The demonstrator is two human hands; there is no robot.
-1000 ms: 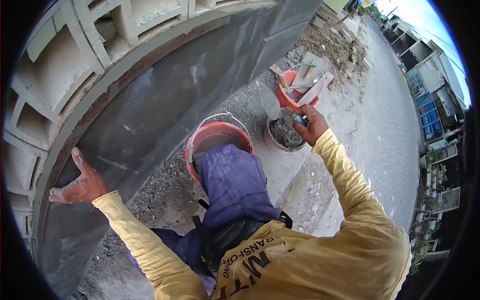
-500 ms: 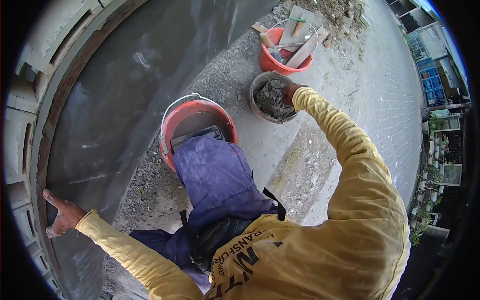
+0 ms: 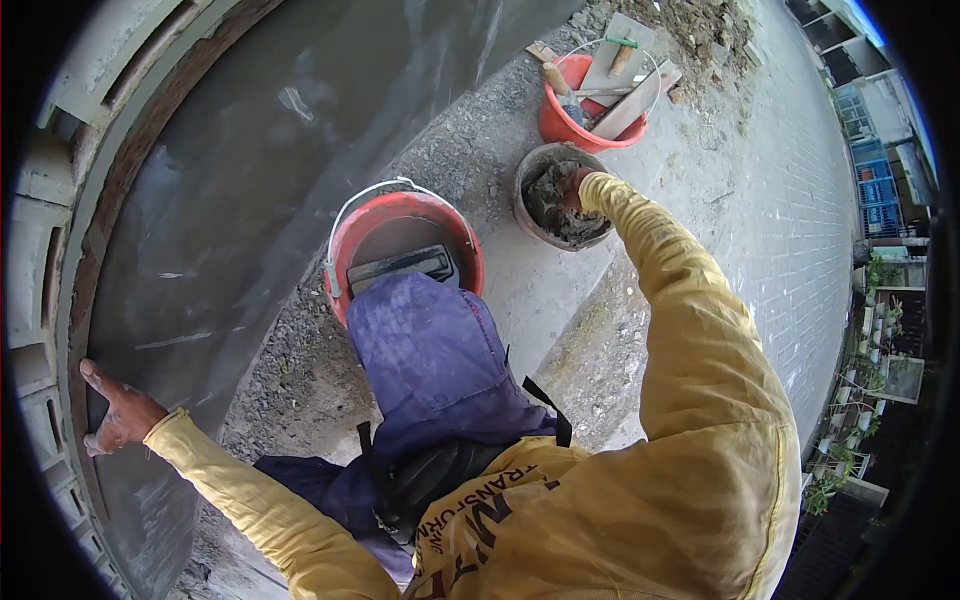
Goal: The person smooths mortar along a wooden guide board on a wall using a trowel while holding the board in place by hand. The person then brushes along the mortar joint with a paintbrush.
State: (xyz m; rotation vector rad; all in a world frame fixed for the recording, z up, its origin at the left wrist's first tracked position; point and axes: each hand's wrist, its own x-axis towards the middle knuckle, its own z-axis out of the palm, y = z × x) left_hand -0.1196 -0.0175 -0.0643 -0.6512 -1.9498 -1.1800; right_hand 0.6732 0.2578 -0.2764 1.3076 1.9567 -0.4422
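My right hand [image 3: 574, 188] is down in the grey mortar [image 3: 548, 200] at the right side of a round bucket [image 3: 526, 222]; its fingers are hidden. At the far left my left hand [image 3: 122, 408] rests against the top edge of the smooth grey plastered wall [image 3: 230, 200], thumb and fingers apart, holding nothing. Near my knee stands a red bucket [image 3: 474, 262] with a white handle, greyish water and a dark-edged float [image 3: 402, 264] in it.
Behind the mortar bucket, a second red bucket [image 3: 556, 126] holds a trowel [image 3: 620, 62], a wooden board [image 3: 638, 100] and other tools. Rubble [image 3: 705, 30] lies beyond it. Paving [image 3: 790, 210] runs along the right, with potted plants [image 3: 850, 400] at its far side.
The view has shifted slightly, so the buckets appear farther right. My right hand has moved a little inward over the mortar. My left hand stays at the wall's edge.
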